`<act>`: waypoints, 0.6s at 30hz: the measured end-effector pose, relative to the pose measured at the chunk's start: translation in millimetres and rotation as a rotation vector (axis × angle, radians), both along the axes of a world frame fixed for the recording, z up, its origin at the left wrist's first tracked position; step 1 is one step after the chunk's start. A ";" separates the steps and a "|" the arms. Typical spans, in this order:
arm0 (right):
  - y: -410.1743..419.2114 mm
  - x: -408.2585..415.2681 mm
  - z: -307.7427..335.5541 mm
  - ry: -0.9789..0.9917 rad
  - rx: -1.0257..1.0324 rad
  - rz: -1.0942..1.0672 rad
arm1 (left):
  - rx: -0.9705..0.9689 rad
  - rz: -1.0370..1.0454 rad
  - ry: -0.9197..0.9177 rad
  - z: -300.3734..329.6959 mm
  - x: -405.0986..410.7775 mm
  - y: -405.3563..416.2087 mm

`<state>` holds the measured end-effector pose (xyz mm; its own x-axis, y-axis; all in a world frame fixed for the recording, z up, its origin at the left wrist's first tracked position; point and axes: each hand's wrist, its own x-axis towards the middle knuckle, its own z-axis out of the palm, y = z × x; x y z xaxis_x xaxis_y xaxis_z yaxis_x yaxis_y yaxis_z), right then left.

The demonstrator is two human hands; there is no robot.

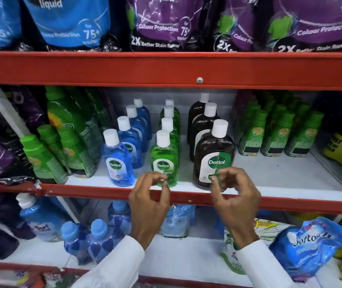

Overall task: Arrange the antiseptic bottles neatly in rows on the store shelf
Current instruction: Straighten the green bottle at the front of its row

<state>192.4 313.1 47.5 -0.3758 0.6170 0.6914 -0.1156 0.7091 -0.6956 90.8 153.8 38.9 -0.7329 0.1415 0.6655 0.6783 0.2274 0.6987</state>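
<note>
Three rows of white-capped antiseptic bottles run front to back on the white middle shelf [280, 175]: a blue row [118, 161] on the left, a green row [163, 156] in the middle, and a row of larger brown bottles [214, 156] on the right. All stand upright. My left hand [149, 202] hovers at the shelf's front edge, its curled fingertips at the base of the front green bottle. At the lower label of the front brown bottle, the fingertips of my right hand [235, 200] are loosely curled. Neither hand wraps around a bottle.
Green-capped bottles [47, 154] crowd the left, and more green bottles [278, 138] stand at the right. A red rail [103, 191] fronts the shelf. Purple and blue pouches [161, 23] fill the shelf above. Blue bottles [99, 238] and a blue pouch [311, 244] lie below.
</note>
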 end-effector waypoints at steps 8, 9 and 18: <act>-37.5 -68.1 -14.7 -0.418 -0.004 0.189 | -0.338 -0.089 -0.198 -14.2 -53.1 -10.4; -37.4 -72.4 -14.7 -0.435 -0.012 0.207 | -0.329 -0.115 -0.200 -13.2 -56.8 -11.1; -35.1 -78.4 -19.3 -0.450 -0.050 0.170 | -0.228 -0.213 -0.163 -12.8 -66.0 -11.4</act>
